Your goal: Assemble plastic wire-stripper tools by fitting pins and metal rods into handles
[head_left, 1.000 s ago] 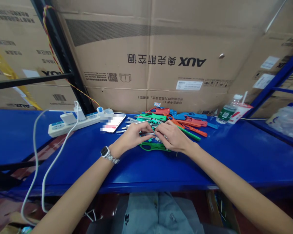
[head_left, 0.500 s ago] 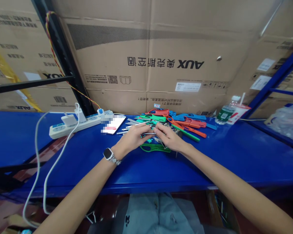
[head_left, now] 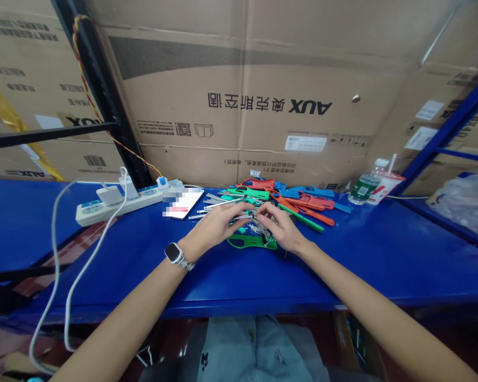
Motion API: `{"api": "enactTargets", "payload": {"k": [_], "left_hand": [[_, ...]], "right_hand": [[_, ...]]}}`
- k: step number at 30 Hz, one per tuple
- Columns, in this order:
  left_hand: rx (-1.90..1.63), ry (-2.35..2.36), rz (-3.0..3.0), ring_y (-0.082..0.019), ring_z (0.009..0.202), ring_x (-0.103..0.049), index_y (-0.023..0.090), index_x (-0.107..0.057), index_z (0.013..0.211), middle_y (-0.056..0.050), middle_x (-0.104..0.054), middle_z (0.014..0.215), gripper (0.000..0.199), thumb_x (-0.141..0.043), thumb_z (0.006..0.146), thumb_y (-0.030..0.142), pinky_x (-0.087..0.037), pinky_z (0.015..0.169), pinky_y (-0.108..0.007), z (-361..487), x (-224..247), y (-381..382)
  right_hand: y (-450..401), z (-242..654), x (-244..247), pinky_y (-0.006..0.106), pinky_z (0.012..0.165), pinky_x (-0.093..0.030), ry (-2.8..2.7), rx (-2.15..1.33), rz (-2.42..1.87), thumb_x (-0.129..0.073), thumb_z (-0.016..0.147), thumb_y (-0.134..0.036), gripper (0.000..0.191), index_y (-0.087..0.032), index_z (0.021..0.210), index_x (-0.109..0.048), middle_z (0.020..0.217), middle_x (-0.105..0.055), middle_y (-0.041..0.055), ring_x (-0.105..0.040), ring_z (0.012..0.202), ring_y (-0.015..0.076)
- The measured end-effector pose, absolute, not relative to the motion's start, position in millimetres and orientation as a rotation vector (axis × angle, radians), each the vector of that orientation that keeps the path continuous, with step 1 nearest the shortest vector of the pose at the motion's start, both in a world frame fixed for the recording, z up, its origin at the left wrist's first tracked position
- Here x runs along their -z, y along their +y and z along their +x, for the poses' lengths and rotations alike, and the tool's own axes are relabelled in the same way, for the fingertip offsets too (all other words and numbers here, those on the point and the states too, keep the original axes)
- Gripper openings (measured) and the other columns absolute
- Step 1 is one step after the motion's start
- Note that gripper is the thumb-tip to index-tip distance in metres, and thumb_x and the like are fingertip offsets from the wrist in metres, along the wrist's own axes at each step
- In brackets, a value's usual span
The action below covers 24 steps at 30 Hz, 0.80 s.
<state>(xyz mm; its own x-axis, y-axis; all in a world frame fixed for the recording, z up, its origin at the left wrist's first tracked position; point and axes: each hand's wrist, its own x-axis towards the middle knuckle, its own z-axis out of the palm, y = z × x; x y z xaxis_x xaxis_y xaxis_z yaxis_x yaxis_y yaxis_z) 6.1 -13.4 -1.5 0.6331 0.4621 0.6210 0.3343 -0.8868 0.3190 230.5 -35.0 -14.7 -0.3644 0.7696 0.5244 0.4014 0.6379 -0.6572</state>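
My left hand (head_left: 213,227) is closed on a thin metal tube (head_left: 245,217), held between thumb and fingers above a pile of parts. My right hand (head_left: 283,228) is just to its right, fingers curled and thumb close to the fingertips; anything between them is too small to make out. Beneath the hands are small metal wire pieces (head_left: 258,229) and a green plastic handle shell (head_left: 258,242). Several more metal tubes (head_left: 207,207) fan out left of the pile. Behind lie green (head_left: 258,193), red (head_left: 258,184), orange (head_left: 314,202) and blue shells (head_left: 322,191).
A phone (head_left: 189,204) and a white power strip (head_left: 91,213) with cables are on the blue table (head_left: 231,281) to the left. A water bottle (head_left: 364,185) and a paper cup (head_left: 386,187) stand back right. Large cardboard boxes (head_left: 183,90) wall the back.
My right hand has drawn a little away from the left fingertips, leaving a gap between the hands. My left hand keeps the metal tube in nearly the same place. The view shifts slightly.
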Motion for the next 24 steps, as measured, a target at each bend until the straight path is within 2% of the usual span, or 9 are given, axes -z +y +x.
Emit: {"api": "enactTargets", "payload": {"k": [3,9,15,20,24], "left_hand": [[-1.069,0.700,2.857,-0.021,0.093,-0.072,0.020,-0.064,0.125,-0.010,-0.075,0.106,0.027,-0.048,0.107,0.033,-0.055,0.080,-0.033,3.6,1.4,-13.1],[-0.988,0.847,2.944,-0.016,0.069,-0.069,0.021,-0.060,0.130,-0.004,-0.076,0.088,0.031,-0.044,0.109,0.038,-0.049,0.064,-0.026,3.0,3.6,-14.8],[-1.024,0.745,2.963,-0.016,0.070,-0.070,0.021,-0.060,0.127,-0.005,-0.076,0.090,0.030,-0.043,0.110,0.038,-0.049,0.065,-0.026,2.2,4.9,-11.7],[-0.988,0.785,2.916,-0.016,0.065,-0.068,0.020,-0.061,0.118,-0.005,-0.075,0.091,0.027,-0.044,0.109,0.039,-0.048,0.061,-0.026,0.5,6.2,-9.2],[-0.952,0.829,2.862,-0.015,0.057,-0.062,0.020,-0.059,0.112,0.000,-0.069,0.077,0.023,-0.046,0.108,0.038,-0.044,0.058,-0.026,0.1,5.7,-9.5]], "right_hand": [[-39.0,236.9,13.6,0.033,0.078,-0.046,-2.028,-0.478,-0.886,-0.056,0.096,-0.038,0.017,-0.021,0.097,-0.056,0.089,-0.063,0.0031,-0.058,0.083,0.0194],[-40.6,250.1,15.7,0.036,0.081,-0.048,-2.090,-0.428,-0.901,-0.061,0.092,-0.033,0.016,-0.021,0.102,-0.058,0.091,-0.066,0.0050,-0.062,0.086,0.0206],[-44.9,259.2,21.1,0.041,0.087,-0.047,-2.124,-0.368,-0.924,-0.063,0.090,-0.029,0.017,-0.020,0.104,-0.057,0.098,-0.066,0.0073,-0.062,0.092,0.0232],[-58.0,262.2,26.9,0.042,0.084,-0.047,-2.108,-0.206,-1.049,-0.067,0.090,-0.037,0.020,-0.021,0.096,-0.056,0.094,-0.063,0.0060,-0.058,0.090,0.0236],[-70.1,259.1,29.4,0.041,0.080,-0.044,-2.119,-0.102,-1.155,-0.072,0.087,-0.044,0.030,-0.022,0.083,-0.053,0.086,-0.061,0.0038,-0.056,0.084,0.0221]]}}
